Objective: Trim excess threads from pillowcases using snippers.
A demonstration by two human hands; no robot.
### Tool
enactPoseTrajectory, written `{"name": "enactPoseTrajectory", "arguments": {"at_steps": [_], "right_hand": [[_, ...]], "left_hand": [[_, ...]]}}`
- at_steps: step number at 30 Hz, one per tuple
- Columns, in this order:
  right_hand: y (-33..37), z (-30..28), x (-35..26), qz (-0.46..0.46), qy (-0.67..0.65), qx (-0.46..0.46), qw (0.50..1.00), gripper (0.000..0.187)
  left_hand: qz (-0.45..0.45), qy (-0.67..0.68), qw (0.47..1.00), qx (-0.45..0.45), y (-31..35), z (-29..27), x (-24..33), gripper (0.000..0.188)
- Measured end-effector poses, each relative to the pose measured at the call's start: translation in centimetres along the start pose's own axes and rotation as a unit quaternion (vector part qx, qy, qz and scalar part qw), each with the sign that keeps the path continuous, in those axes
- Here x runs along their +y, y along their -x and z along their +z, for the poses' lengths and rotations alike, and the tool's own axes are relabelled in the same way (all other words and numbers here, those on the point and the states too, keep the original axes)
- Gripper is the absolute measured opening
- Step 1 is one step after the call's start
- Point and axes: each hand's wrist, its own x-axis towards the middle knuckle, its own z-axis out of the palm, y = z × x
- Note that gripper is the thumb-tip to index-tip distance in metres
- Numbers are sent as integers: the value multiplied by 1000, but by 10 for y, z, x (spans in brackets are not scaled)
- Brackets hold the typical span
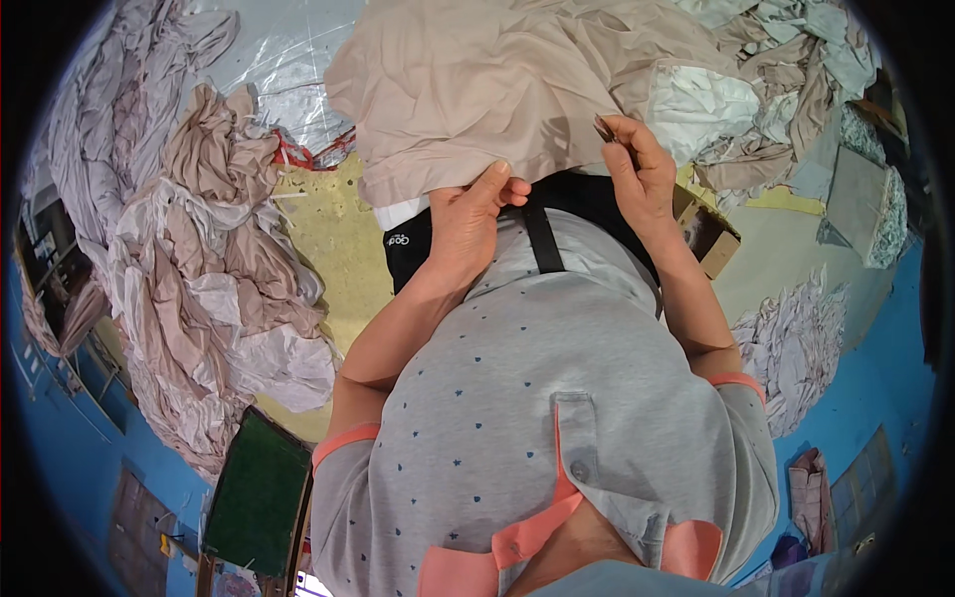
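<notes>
A beige cloth (477, 90) spreads across my lap and over the surface ahead. My left hand (468, 224) pinches its near edge between thumb and fingers, close to the hem. My right hand (642, 179) is raised just right of that edge, its fingers closed around small dark thread snips (603, 129). Only the pointed dark tips of the snips show; the rest is hidden in the hand. A white strip (401, 213) peeks out under the cloth's left corner, and a black strap (543, 239) hangs below the cloth against my grey shirt.
Heaped beige and white cloths (209, 289) lie at the left, with more cloth (786, 109) at the far right. A white cloth piece (701, 104) is beside my right hand. At lower left stands a green-topped stool (259, 493); a wooden box (711, 234) is near my right forearm.
</notes>
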Motion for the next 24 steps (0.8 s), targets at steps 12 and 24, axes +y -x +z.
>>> {"name": "enactPoseTrajectory", "arguments": {"at_steps": [12, 24], "right_hand": [[-2, -39, 17, -136, 355, -57, 923, 46], [5, -26, 0, -68, 194, -39, 978, 34]], "left_hand": [[45, 30, 998, 16, 12, -21, 7, 6], [45, -86, 994, 56, 19, -13, 12, 18]]}}
